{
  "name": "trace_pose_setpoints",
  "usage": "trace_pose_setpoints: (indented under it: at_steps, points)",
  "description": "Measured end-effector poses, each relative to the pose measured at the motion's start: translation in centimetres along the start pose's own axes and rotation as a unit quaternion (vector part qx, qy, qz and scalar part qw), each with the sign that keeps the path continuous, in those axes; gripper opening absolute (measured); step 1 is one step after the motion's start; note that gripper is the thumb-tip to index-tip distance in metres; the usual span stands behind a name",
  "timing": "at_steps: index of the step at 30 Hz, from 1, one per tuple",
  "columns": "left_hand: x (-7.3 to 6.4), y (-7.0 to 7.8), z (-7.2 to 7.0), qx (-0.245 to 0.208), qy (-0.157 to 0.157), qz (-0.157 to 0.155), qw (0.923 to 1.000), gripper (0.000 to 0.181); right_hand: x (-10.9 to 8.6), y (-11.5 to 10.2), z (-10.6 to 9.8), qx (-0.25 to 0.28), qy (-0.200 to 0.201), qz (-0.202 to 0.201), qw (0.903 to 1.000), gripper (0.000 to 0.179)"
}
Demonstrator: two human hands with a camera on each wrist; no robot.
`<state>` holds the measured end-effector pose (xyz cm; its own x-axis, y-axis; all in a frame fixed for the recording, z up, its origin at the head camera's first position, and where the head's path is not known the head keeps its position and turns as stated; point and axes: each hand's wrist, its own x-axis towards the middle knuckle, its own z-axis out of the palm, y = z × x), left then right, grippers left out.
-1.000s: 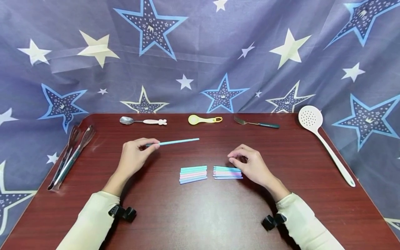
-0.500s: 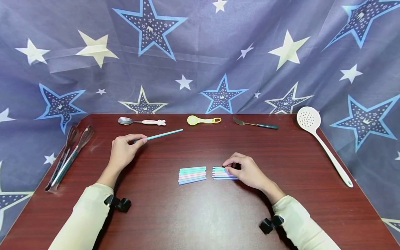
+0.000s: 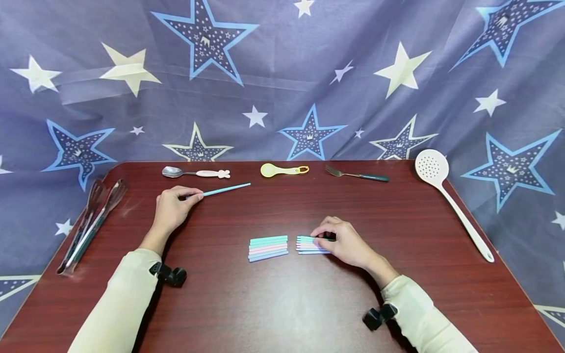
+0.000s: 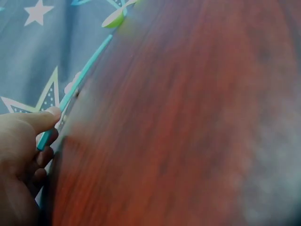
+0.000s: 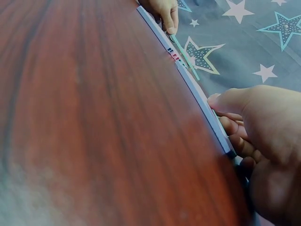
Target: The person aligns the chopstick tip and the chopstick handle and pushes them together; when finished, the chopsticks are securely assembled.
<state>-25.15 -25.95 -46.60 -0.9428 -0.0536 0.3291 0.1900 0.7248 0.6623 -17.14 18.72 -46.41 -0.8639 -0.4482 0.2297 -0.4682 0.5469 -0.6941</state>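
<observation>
In the head view my left hand (image 3: pixel 173 208) pinches one end of a long turquoise straw (image 3: pixel 227 189) between thumb and fingers, its other end pointing right. The left wrist view shows the same straw (image 4: pixel 84 70) slanting up from the fingertips. My right hand (image 3: pixel 348 245) is over the right group of short pastel straws (image 3: pixel 304 244), with thumb and index finger at its top green straw. Green shows between those fingers in the right wrist view, beside a lilac straw (image 5: pixel 200 101). The palm hides the right ends of this group. A second group of short straws (image 3: pixel 268 248) lies to its left.
Along the table's (image 3: pixel 265 304) back edge lie a spoon (image 3: pixel 196 172), a yellow measuring spoon (image 3: pixel 282 170) and a fork (image 3: pixel 357 174). A white skimmer (image 3: pixel 454 206) lies at the right, and metal tongs (image 3: pixel 90 228) at the left. A starry cloth (image 3: pixel 265 63) hangs behind.
My left hand has carried the long straw leftward and slightly back. My right hand has lowered leftward from beside the right group onto its straws. The camera view has shifted slightly.
</observation>
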Motion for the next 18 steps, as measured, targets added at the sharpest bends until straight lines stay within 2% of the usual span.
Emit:
trace_pose_setpoints:
  at_steps: [4,9,18]
  points:
    - [0.35,-0.47,0.26,0.014,-0.005,-0.001,0.9999,0.013,0.04,0.09,0.09,-0.002,0.002,-0.002,1.0,0.013]
    - [0.66,-0.59,0.39,0.033,-0.005,0.012,0.9994,0.013,0.0,-0.06,0.06,0.002,0.002,0.004,1.0,0.013]
    - [0.75,-0.26,0.2,0.033,0.0,0.018,0.9993,0.02,-0.02,-0.12,0.09,0.006,0.008,0.004,0.9999,0.012]
